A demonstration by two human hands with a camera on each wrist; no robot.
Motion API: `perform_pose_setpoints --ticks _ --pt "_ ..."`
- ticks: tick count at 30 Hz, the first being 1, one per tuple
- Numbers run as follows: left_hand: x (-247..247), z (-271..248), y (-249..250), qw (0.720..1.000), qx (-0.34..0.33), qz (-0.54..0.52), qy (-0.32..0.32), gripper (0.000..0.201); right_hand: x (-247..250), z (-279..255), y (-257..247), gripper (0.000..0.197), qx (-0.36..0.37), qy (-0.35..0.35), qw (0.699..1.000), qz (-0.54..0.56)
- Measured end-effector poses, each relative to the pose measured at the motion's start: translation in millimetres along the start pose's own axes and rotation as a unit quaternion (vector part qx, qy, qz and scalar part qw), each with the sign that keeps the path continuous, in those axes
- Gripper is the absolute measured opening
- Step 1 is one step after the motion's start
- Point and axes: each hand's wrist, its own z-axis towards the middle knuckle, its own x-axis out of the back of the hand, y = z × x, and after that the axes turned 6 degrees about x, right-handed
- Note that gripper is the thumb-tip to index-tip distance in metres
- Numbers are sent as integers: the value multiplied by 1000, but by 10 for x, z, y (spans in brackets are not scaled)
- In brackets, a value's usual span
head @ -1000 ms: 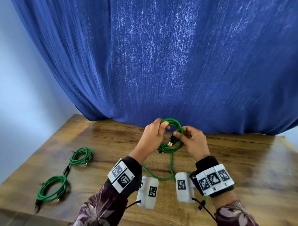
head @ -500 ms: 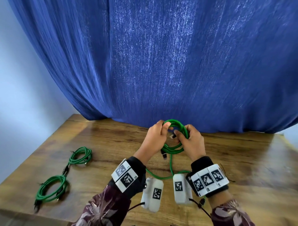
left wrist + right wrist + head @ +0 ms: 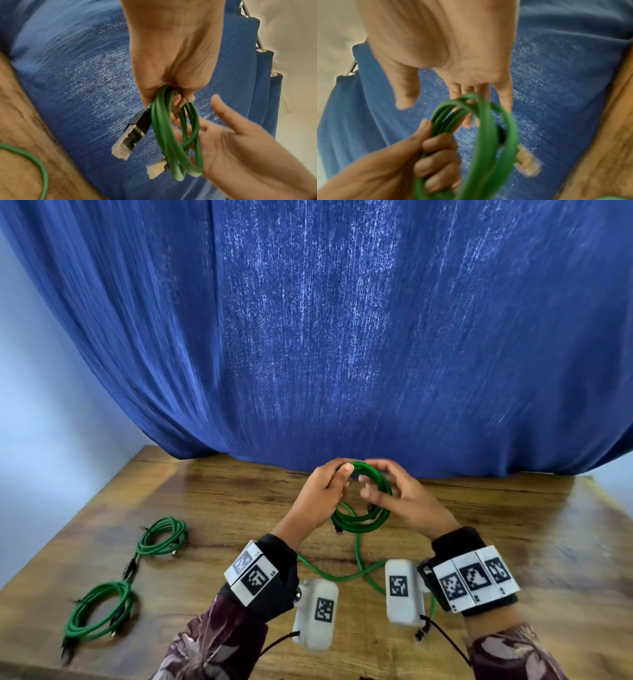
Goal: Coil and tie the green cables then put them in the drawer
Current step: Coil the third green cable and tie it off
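Observation:
A green cable coil (image 3: pixel 371 510) hangs above the wooden table (image 3: pixel 513 542). My left hand (image 3: pixel 337 479) grips its top, fingers curled round the strands (image 3: pixel 169 121). My right hand (image 3: pixel 371 486) is open beside the coil, its fingers (image 3: pixel 467 121) reaching straight through the loop and its palm (image 3: pixel 240 148) behind it. Two black-and-silver connectors (image 3: pixel 133 135) (image 3: pixel 156 169) dangle from the coil. A loose green cable (image 3: pixel 342 575) lies on the table under my wrists; what it joins is hidden. No drawer is in view.
Two more coiled green cables lie at the table's left, one farther (image 3: pixel 164 537) and one nearer (image 3: pixel 99 611) the front edge. A blue curtain (image 3: pixel 342 337) hangs behind the table. The left table edge borders a pale wall.
My right hand has let go of the cable end it pinched at the coil, and its fingers now spread open. The left hand keeps its grip on the coil.

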Motion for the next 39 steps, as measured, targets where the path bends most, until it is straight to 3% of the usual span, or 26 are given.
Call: perform_pose_setpoints --ticks 2,4,8,12,16,22,30,36,39 --pt "-51 12 9 1000 -10 5 -21 23 -49 33 -68 35 21 46 999 17" --pt "-100 11 9 999 -15 0 -32 23 -112 70 -83 26 45 112 992 -34" --pt "-143 28 15 999 2 -44 -14 23 -96 50 28 6 98 192 971 -102" --pt "-208 68 17 998 24 -52 -31 15 26 -10 93 13 115 201 973 -17" --pt "-209 150 -9 989 88 -102 -68 19 136 -74 135 16 97 228 969 24" --pt "-292 185 -86 936 215 -223 -169 21 270 -267 270 20 71 266 961 38" --pt "-759 231 -313 898 332 -246 -149 20 502 -541 531 19 -4 267 963 50" --pt "-948 348 -343 848 414 -197 -266 14 758 -692 726 22 -41 232 972 3" --pt "-1039 409 -377 844 427 -199 -258 13 841 -692 775 14 -45 225 973 -13"
